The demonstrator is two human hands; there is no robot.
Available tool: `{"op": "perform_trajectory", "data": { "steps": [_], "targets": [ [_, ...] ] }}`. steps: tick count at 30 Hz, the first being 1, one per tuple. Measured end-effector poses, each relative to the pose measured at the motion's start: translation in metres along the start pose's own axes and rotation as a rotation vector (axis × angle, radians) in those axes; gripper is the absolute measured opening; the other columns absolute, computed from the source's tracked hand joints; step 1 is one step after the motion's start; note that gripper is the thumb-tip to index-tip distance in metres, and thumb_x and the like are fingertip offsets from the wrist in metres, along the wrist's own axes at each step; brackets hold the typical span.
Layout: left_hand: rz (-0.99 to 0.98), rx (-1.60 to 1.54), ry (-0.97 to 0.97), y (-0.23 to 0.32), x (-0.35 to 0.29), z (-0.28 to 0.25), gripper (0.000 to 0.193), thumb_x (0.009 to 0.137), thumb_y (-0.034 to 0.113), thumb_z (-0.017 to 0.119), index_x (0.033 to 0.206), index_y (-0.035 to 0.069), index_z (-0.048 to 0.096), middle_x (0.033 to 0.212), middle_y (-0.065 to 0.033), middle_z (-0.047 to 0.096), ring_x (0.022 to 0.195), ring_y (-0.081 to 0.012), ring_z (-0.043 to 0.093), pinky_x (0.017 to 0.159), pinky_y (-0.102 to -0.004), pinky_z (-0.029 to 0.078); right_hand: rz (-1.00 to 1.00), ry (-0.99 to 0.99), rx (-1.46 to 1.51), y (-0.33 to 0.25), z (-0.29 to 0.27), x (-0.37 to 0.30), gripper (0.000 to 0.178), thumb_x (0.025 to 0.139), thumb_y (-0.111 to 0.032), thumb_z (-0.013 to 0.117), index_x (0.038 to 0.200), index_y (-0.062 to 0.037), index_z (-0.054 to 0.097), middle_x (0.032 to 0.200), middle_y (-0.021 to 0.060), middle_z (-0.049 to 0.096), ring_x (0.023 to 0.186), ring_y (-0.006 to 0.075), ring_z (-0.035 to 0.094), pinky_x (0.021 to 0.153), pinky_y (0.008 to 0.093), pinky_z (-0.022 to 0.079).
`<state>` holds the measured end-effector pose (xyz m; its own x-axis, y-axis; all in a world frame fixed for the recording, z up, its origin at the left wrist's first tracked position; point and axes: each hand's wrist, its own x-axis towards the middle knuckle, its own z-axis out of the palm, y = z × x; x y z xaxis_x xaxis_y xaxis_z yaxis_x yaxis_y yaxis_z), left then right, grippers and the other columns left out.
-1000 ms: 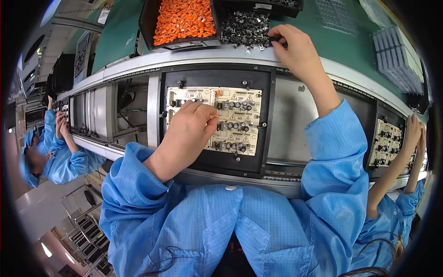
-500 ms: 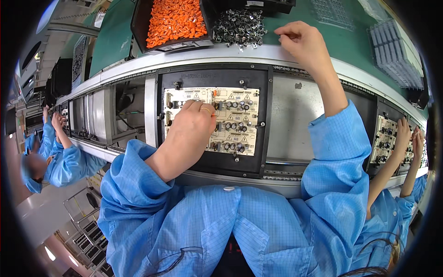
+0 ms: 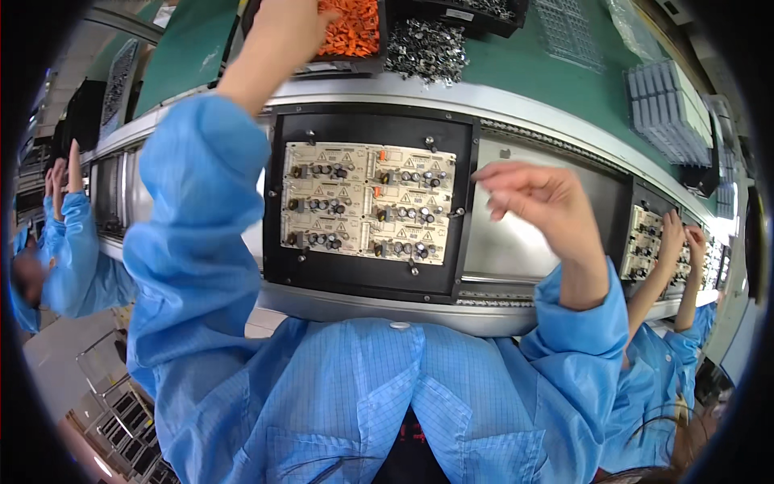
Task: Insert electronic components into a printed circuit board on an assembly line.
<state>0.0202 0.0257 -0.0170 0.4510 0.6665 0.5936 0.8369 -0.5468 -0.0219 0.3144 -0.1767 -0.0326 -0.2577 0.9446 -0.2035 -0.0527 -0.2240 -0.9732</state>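
My left hand (image 3: 284, 34) reaches over the black bin (image 3: 379, 64) at the far left. Its fingertips are among the small orange plastic pieces (image 3: 353, 31), and the frame's upper edge cuts off part of the hand. My right hand (image 3: 542, 203) hangs just right of a black frame (image 3: 363, 282). Its fingers are bent and the thumb lies close to them; anything pinched there is too small to make out. The frame holds a cream circuit board panel (image 3: 363, 198) with repeated groups of black capacitors. Two orange pieces (image 3: 377, 192) stand in its right half.
A heap of small metal clips (image 3: 427, 52) lies beside the bin on the green bench (image 3: 516, 60). Stacked clear trays (image 3: 665, 105) stand at the right. The conveyor rail (image 3: 564, 149) runs across. Co-workers' hands (image 3: 673, 242) work at another panel on the right; another person is at left.
My left hand has left the panel and gone up to the orange pieces. My right hand has come down from beside the metal clips towards the panel. A second orange piece now shows on the panel.
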Motion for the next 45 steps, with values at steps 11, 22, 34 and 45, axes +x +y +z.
{"op": "perform_trajectory", "data": {
  "steps": [11, 22, 34, 45],
  "targets": [
    [-0.233, -0.139, -0.193, -0.036, 0.018, 0.037, 0.016, 0.081, 0.012, 0.069, 0.082, -0.004, 0.072, 0.078, -0.0287, 0.066, 0.081, -0.0436, 0.066, 0.076, -0.0477, 0.053, -0.116, 0.149, -0.421, 0.054, 0.068, -0.039, 0.022, 0.086, 0.01, 0.063, 0.106, 0.0048, 0.07, 0.103, 0.0123, 0.064, 0.092, 0.0227, 0.067, 0.076, 0.0315, 0.058],
    [-0.341, -0.204, -0.172, -0.035, 0.012, 0.032, 0.015, 0.078, 0.011, 0.074, 0.086, -0.002, 0.074, 0.082, -0.0248, 0.069, 0.081, -0.0385, 0.069, 0.074, -0.0436, 0.054, -0.341, 0.094, -1.069, 0.054, 0.086, -0.022, 0.027, 0.082, 0.007, 0.066, 0.105, -0.0002, 0.056, 0.093, 0.0128, 0.065, 0.08, 0.0304, 0.064, 0.067, 0.0388, 0.054],
    [-0.371, -0.218, -0.196, -0.026, 0.019, 0.018, 0.013, 0.08, 0.006, 0.072, 0.086, -0.006, 0.072, 0.083, -0.0255, 0.069, 0.08, -0.0371, 0.069, 0.072, -0.0414, 0.054, -0.287, -0.02, -1.408, 0.038, 0.099, -0.012, 0.027, 0.077, 0.004, 0.061, 0.101, -0.0021, 0.051, 0.072, 0.0107, 0.057, 0.07, 0.0275, 0.059, 0.06, 0.0385, 0.052],
    [-0.401, -0.353, -0.316, -0.01, 0.005, -0.016, 0.016, 0.081, 0.004, 0.07, 0.091, -0.008, 0.072, 0.081, -0.0244, 0.07, 0.075, -0.0313, 0.07, 0.072, -0.0379, 0.054, -0.255, -0.075, -1.381, 0.039, 0.091, -0.011, 0.021, 0.079, 0.003, 0.059, 0.096, -0.0031, 0.048, 0.07, 0.0112, 0.056, 0.067, 0.0293, 0.06, 0.057, 0.0398, 0.05]
  ]
}}
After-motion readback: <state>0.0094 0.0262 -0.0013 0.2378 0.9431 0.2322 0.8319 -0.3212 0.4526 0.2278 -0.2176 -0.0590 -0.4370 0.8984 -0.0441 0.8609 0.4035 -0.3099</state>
